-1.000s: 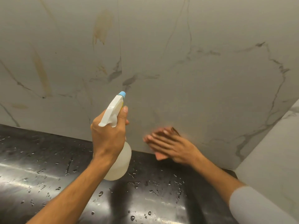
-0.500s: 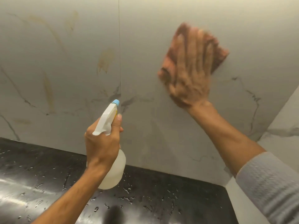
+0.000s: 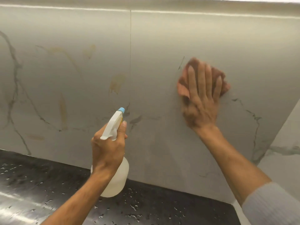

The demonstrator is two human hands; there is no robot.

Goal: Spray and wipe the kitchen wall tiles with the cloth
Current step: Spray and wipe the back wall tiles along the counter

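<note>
My left hand (image 3: pixel 108 149) grips a white spray bottle (image 3: pixel 119 177) with a blue nozzle tip, held upright above the counter and pointed at the wall. My right hand (image 3: pixel 201 101) lies flat, fingers up, pressing a reddish-brown cloth (image 3: pixel 182 87) against the right marble-look wall tile (image 3: pixel 162 46). The cloth shows only around my fingers. Yellowish smears (image 3: pixel 116 83) mark the left tile beside the vertical grout line.
A black counter (image 3: pixel 40 184) dotted with water drops runs along the wall's foot. A side wall (image 3: pixel 285 156) meets the tiled wall at the right corner. A pale ledge (image 3: pixel 146 4) runs along the top of the tiles.
My right hand swept the cloth from low near the counter up the right tile and now sits at mid height. The view tilted upward. The left hand kept the bottle in about the same place.
</note>
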